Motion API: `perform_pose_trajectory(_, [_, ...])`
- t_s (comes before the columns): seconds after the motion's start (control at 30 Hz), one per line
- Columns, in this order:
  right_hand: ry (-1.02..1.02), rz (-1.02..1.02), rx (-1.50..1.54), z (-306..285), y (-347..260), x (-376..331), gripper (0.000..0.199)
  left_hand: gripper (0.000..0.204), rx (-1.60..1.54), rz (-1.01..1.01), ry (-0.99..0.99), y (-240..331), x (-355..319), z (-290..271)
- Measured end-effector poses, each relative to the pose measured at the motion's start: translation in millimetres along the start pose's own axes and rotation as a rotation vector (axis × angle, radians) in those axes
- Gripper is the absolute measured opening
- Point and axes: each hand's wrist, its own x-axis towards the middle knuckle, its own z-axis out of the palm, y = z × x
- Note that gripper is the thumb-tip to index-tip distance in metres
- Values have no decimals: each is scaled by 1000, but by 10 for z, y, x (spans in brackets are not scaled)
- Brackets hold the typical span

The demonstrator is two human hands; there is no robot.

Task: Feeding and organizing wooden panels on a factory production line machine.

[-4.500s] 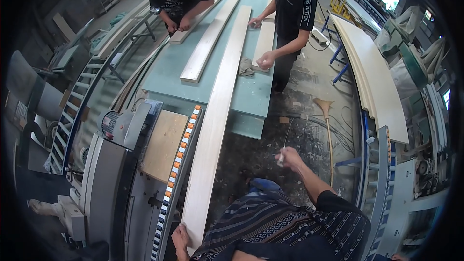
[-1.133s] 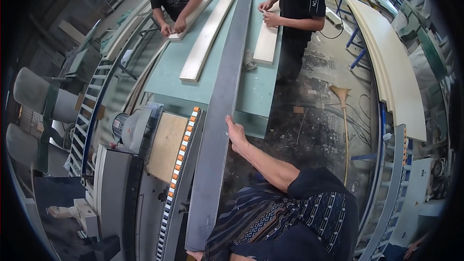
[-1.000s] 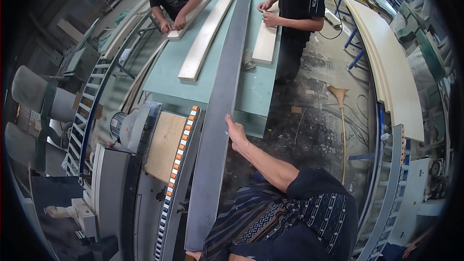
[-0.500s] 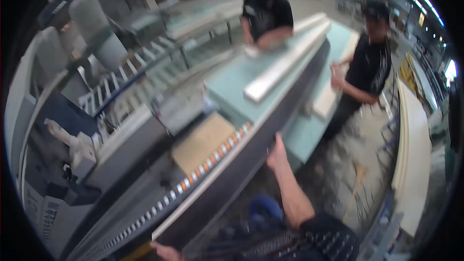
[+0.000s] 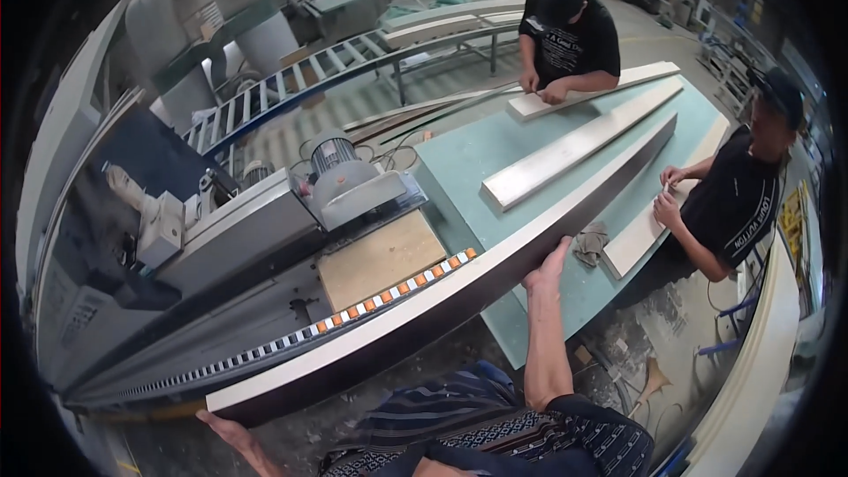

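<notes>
A long board (image 5: 415,305) with a pale upper edge and a dark side runs diagonally from my lower left to the far right. At its near end, my left hand (image 5: 231,437) has hold of the corner, its fingers partly hidden. My right hand (image 5: 546,272) grips the board farther along, palm against the dark side, with fingers partly out of sight. The far part of the board lies over a green-topped table (image 5: 459,159). Alongside its left flank runs a machine's strip of orange and white rollers (image 5: 389,296).
Two co-workers in black shirts work pale planks (image 5: 574,146) on the table. A grey rag (image 5: 590,243) lies near the right one. An edge machine with a motor (image 5: 334,155) and a wooden panel (image 5: 380,261) stands left. Behind it is a roller conveyor (image 5: 291,84). Stacked boards (image 5: 751,371) stand right.
The view has shifted and sharpened. More of the board's pale edge shows and less of its dark side. Both my hands remain on it. The far co-worker is more upright.
</notes>
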Motion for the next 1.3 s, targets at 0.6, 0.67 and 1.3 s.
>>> perform_pose_trajectory(0.6, [14,16,4,27,151,44,76,98,-391,-138,145,260,-216,659])
perform_pose_trajectory(0.67, [5,4,17,81,91,36,77,105,-451,-130,154,327,-168,837])
perform_pose_trajectory(1.3, [-74,-103,36,106,-139,882,91,100,-137,8,9,-218,96,1399])
